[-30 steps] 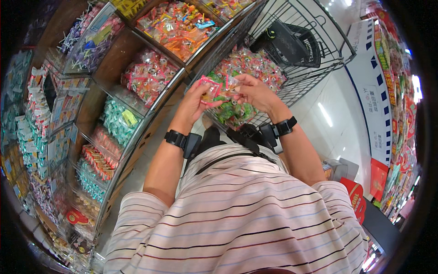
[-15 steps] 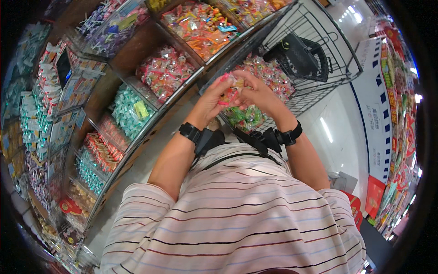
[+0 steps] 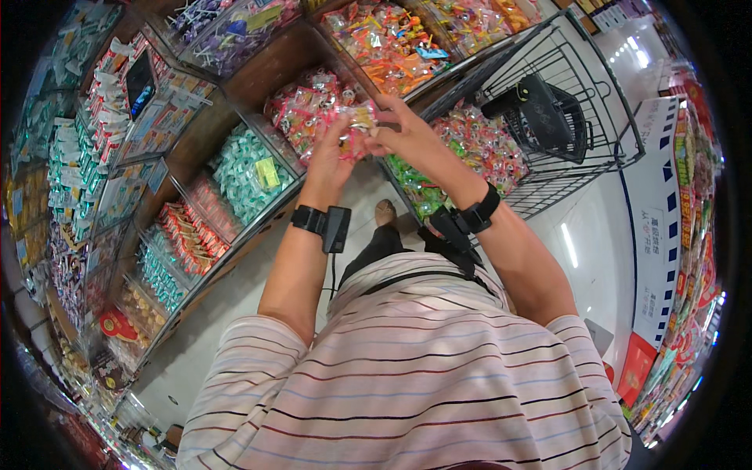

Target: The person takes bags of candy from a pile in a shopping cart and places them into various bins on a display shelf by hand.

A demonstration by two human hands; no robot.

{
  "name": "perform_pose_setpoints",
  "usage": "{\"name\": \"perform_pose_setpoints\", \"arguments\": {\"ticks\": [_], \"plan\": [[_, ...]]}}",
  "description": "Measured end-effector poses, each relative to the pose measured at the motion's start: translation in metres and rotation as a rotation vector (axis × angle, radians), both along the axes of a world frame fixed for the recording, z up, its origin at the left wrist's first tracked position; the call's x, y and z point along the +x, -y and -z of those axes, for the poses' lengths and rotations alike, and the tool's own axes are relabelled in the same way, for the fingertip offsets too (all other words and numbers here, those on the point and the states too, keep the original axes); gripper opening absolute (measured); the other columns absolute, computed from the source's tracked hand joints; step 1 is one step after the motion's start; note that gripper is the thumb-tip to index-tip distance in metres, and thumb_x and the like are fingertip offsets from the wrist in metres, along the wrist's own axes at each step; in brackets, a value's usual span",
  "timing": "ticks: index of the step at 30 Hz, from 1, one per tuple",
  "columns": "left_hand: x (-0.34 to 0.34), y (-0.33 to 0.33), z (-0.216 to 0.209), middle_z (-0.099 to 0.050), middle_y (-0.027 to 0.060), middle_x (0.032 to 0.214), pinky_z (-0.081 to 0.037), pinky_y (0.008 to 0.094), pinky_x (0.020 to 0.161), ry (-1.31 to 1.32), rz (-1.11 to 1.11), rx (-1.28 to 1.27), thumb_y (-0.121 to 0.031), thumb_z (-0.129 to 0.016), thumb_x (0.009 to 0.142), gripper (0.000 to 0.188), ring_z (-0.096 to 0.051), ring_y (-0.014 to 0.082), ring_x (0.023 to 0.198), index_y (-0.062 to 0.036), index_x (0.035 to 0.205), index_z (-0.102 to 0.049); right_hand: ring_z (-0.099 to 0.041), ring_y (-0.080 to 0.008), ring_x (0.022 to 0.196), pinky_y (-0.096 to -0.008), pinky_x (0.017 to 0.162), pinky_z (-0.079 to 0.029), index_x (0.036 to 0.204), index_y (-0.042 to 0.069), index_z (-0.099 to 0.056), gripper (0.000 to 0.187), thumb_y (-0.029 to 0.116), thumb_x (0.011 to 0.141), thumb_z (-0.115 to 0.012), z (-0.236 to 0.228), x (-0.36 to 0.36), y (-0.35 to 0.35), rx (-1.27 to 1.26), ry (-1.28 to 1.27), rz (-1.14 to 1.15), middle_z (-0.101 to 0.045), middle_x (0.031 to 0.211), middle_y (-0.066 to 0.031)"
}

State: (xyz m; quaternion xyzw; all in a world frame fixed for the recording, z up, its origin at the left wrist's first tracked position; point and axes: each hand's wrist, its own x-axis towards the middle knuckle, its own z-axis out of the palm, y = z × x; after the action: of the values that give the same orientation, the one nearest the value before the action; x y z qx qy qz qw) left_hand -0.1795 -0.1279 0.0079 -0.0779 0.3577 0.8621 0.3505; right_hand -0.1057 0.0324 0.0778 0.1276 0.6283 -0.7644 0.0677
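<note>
Between my two hands, over the front rim of the bins, are a few clear-wrapped pink and red candies (image 3: 357, 135). My left hand (image 3: 332, 157) is closed round them from the left. With bent fingers my right hand (image 3: 407, 139) grips them from the right; its fingertips are partly blurred. Just beyond my left hand lies a bin compartment of similar pink-red wrapped candies (image 3: 301, 106). The shopping cart (image 3: 548, 184) stands to the right of my right hand, with a heap of red and clear wrapped candies (image 3: 489, 145) and green wrapped ones (image 3: 415, 192) in it.
A black basket-like holder (image 3: 546, 121) sits inside the cart. Along the left run more bins: teal candies (image 3: 247, 168), red-striped sticks (image 3: 188, 235), purple lollipops (image 3: 243, 35). Orange sweets (image 3: 384, 43) fill a far bin. A packed shelf (image 3: 693, 235) lines the right.
Both hands have moved left with the wrapped candies, from over the cart to the rim of the pink-red candy bin. The view has shifted, and a foot now shows on the floor.
</note>
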Motion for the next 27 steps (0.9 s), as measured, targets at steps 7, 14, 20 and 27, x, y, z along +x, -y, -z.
{"name": "perform_pose_setpoints", "arguments": {"ticks": [7, 14, 20, 27], "plan": [[-0.043, 0.034, 0.006, -0.066, 0.0104, 0.109, -0.061, 0.0393, 0.076, -0.114, -0.125, -0.214, -0.022, -0.066, 0.095, 0.036, -0.069, 0.0243, 0.093, -0.0065, 0.125, -0.055, -0.064, -0.0257, 0.107, -0.0367, 0.09, -0.055, 0.146, -0.004, -0.033, 0.061, 0.016, 0.094, -0.06, 0.004, -0.015, 0.007, -0.066, 0.107, -0.065, -0.052, 0.132, -0.0194], [-0.061, 0.026, 0.026, -0.061, 0.0074, 0.111, -0.056, 0.0297, 0.06, -0.19, -0.047, -0.497, -0.021, -0.063, 0.094, 0.052, -0.062, 0.017, 0.084, -0.0046, 0.139, -0.046, -0.065, -0.0268, 0.105, -0.0379, 0.089, -0.056, 0.144, -0.003, -0.037, 0.056, 0.016, 0.096, -0.058, 0.028, 0.002, -0.013, -0.141, 0.24, -0.03, -0.056, 0.125, -0.0185], [-0.03, 0.001, 0.036, -0.062, 0.0036, 0.109, -0.051, 0.029, 0.08, -0.428, -0.124, -0.747, -0.024, -0.063, 0.095, 0.036, -0.059, 0.0115, 0.094, -0.0046, 0.125, -0.059, -0.067, -0.0257, 0.099, -0.0377, 0.083, -0.058, 0.131, -0.001, -0.047, 0.041, 0.016, 0.096, -0.058, 0.07, 0.044, -0.055, -0.242, 0.337, -0.01, -0.06, 0.116, -0.0145], [0.042, -0.086, 0.03, -0.066, 0.0048, 0.105, -0.051, 0.0304, 0.082, -0.323, 0.264, -0.557, -0.024, -0.059, 0.1, 0.028, -0.063, 0.0142, 0.097, -0.0047, 0.12, -0.058, -0.069, -0.0256, 0.089, -0.0393, 0.071, -0.06, 0.115, 0.003, -0.054, 0.027, 0.018, 0.094, -0.062, 0.121, 0.088, -0.115, -0.353, 0.42, 0.249, -0.062, 0.097, -0.0093]]}}
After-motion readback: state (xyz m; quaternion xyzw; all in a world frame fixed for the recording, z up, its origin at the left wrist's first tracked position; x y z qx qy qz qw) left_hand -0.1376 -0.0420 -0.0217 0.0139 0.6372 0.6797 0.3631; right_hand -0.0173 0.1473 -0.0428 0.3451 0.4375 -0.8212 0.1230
